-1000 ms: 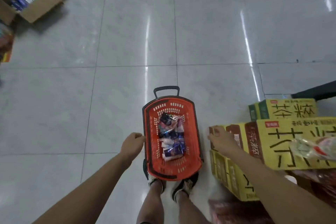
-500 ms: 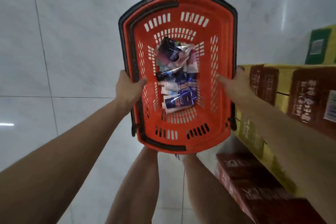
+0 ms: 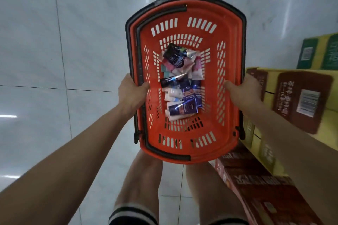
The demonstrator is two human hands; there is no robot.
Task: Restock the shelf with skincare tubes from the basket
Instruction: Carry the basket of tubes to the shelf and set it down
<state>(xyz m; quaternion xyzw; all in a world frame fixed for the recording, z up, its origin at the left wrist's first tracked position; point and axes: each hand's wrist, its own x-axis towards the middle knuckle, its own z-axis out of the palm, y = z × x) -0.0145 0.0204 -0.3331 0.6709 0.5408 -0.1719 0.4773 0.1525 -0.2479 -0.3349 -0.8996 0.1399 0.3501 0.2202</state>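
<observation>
An orange plastic basket (image 3: 228, 42) with black handles fills the middle of the view, held above the floor in front of my legs. Several skincare tubes (image 3: 182, 89), dark blue, pink and white, lie heaped on its bottom. My left hand (image 3: 130, 93) grips the basket's left rim, thumb inside. My right hand (image 3: 243, 91) grips the right rim, thumb also inside. No shelf is in view.
Yellow and brown cartons (image 3: 300, 100) are stacked at the right, close to the basket's right side. Red-brown cartons (image 3: 256, 188) lie lower right on the floor. Pale glossy floor tiles (image 3: 54, 60) spread to the left and behind.
My hands went from beside the basket on the floor to gripping its two rims. The basket now sits closer and larger in view, lifted towards me.
</observation>
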